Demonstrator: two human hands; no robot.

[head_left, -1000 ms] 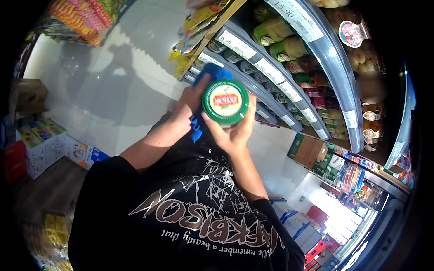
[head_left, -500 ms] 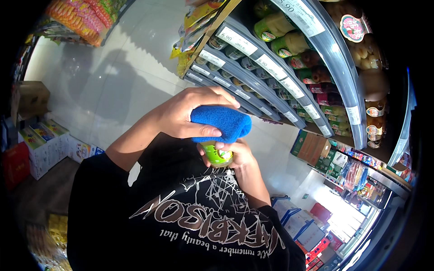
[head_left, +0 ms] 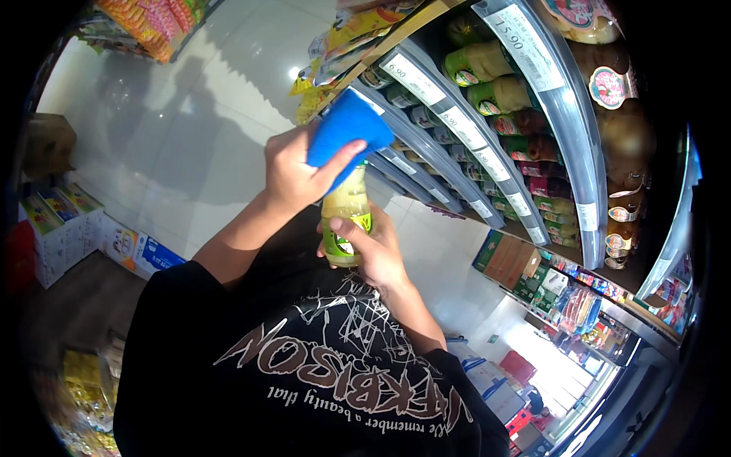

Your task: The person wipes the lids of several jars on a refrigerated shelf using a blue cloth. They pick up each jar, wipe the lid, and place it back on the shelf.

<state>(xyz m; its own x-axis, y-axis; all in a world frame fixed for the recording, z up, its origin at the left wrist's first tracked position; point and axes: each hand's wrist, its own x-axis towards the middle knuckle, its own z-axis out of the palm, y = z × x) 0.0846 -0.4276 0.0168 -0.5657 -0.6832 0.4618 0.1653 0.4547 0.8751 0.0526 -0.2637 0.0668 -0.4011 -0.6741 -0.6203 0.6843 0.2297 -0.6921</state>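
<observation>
My left hand (head_left: 292, 174) grips a folded blue cloth (head_left: 346, 131), thumb on its near side. The cloth is at the top of a clear bottle (head_left: 347, 201) and partly covers it; whether it presses on the cap cannot be made out. My right hand (head_left: 375, 245) is wrapped round the lower part of the bottle, thumb across its green label. Pale yellow-green contents show through the bottle, which stands nearly upright in front of my black shirt (head_left: 304, 358).
Shelves with grey price-tag rails (head_left: 560, 99) rise close on the right, holding rows of jars and bottles (head_left: 499, 95). Pale floor tiles (head_left: 183, 145) lie beyond my hands. Cartons (head_left: 65, 236) stand at the left, snack bags (head_left: 148, 27) at the far left.
The blue cloth has moved up and slightly left with my left hand, uncovering the bottle's neck and body. My right hand and the bottle have shifted slightly left.
</observation>
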